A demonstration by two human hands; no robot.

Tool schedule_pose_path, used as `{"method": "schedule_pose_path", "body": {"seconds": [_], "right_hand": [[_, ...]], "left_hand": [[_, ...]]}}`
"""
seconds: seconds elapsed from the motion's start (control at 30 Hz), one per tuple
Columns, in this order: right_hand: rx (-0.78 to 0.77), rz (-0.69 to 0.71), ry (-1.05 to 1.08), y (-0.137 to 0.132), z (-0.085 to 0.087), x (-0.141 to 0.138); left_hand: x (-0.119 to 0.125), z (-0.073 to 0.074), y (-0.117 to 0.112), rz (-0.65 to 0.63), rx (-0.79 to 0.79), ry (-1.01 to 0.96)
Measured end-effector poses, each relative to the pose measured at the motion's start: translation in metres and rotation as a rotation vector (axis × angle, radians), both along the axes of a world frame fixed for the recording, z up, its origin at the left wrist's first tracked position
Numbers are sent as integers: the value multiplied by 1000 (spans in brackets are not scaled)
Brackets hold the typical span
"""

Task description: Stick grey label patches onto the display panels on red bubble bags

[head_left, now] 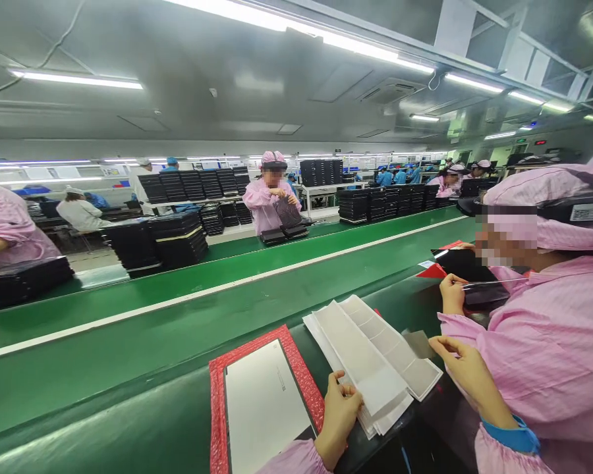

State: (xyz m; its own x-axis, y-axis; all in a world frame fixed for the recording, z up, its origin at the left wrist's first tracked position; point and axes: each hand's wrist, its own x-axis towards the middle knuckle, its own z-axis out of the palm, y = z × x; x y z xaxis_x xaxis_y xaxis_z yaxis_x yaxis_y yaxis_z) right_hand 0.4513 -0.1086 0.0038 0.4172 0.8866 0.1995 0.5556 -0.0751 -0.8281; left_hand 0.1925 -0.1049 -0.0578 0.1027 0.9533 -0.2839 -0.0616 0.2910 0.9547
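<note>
A stack of white sheets (370,359) with rows of rectangular labels lies on the dark green bench in front of me. My left hand (338,411) is closed on the stack's near edge, thumb on top. My right hand (467,368), with a blue wristband, is curled just right of the stack. Its fingertips pinch the corner of a thin grey film piece (419,343). Left of the stack, a white panel (267,408) lies in a red bubble-wrap tray (217,395).
A co-worker in a pink coat (563,329) sits close on my right, a hand (452,293) on a dark panel. A green conveyor belt (178,316) runs across beyond the bench. Stacks of black trays (178,240) and more workers stand past it.
</note>
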Motion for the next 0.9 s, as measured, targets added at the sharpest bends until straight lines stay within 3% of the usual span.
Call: {"method": "schedule_pose_path", "body": {"seconds": [0.1,0.2,0.27,0.33,0.43,0.57,0.63,0.7,0.8,0.9], "right_hand": [[0,-81,-49,-11,8,-20],[129,-80,-198,-29,9,-66],[319,62,-275,-42,4,-106],[475,245,-334,-54,-5,-145],[585,424,-438,-66,-16,-191],[633,608,-505,-69,-24,-218],[611,650,-458,-66,-29,-224],[536,591,-345,-62,-36,-228],[283,515,-113,-52,-44,-236],[3,605,111,-43,-46,-240]], "left_hand": [[-6,11,-10,-100,26,97],[-20,39,-26,-110,258,257],[-31,58,-38,-80,373,270],[-43,70,-48,-57,373,225],[-61,65,-56,27,313,127],[-93,40,-63,192,248,0],[-108,32,-68,292,250,-29],[-120,28,-74,367,256,-42],[-132,27,-81,408,245,-57],[-137,27,-85,414,240,-81]]}}
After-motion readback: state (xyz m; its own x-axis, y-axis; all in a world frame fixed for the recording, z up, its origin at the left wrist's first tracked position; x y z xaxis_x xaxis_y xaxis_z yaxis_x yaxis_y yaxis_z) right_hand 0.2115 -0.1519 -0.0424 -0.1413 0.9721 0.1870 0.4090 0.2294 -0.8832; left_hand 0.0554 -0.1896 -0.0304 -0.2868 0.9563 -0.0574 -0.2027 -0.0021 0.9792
